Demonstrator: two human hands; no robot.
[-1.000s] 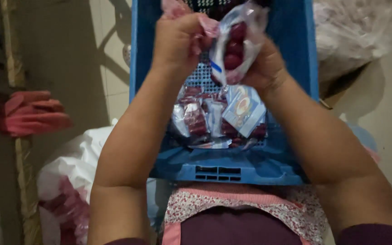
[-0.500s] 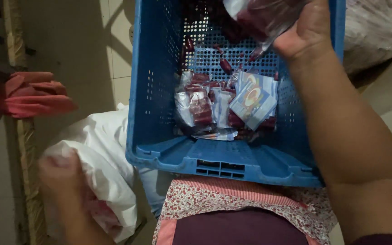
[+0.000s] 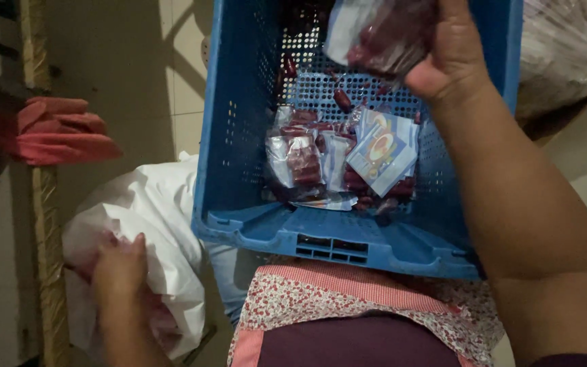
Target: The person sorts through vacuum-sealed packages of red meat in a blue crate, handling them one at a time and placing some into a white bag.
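Apron: a floral apron (image 3: 348, 306) with a pink checked band lies nearest the camera, at the bottom edge, over dark clothing.
Left hand: the left hand (image 3: 120, 272) is low at the left, fingers curled onto the mouth of a white plastic bag (image 3: 154, 211); whether it grips the plastic or merely presses it, I cannot tell.
White bag: one, crumpled, on the floor just beside the crate's left wall, with something pink showing inside (too dim to name).
Crate: one blue perforated plastic crate (image 3: 239, 136), tilted toward the person, its near rim touching the apron.
Packets in crate: a heap of small sealed packets (image 3: 338, 163) lies on the crate floor against the near wall; roughly six to eight, overlapping too much for a sure count. Most are clear with dark red contents; one on top has a blue printed face.
Loose pieces: a few dark red pieces (image 3: 342, 100) lie on the mesh beyond the heap, about three visible.
Right hand: the right hand (image 3: 453, 58) is raised over the far part of the crate, fingers closed round an opened clear packet (image 3: 382, 37).
Held packet: transparent, crinkled, with dark red contents bunched inside, its mouth pointing down and left, above the loose pieces.
Gloves: a pair of pink rubber gloves (image 3: 59, 130) hangs at far left, well apart from the crate.
Far right: a large clear plastic bag (image 3: 565, 47) bulges beyond the crate.
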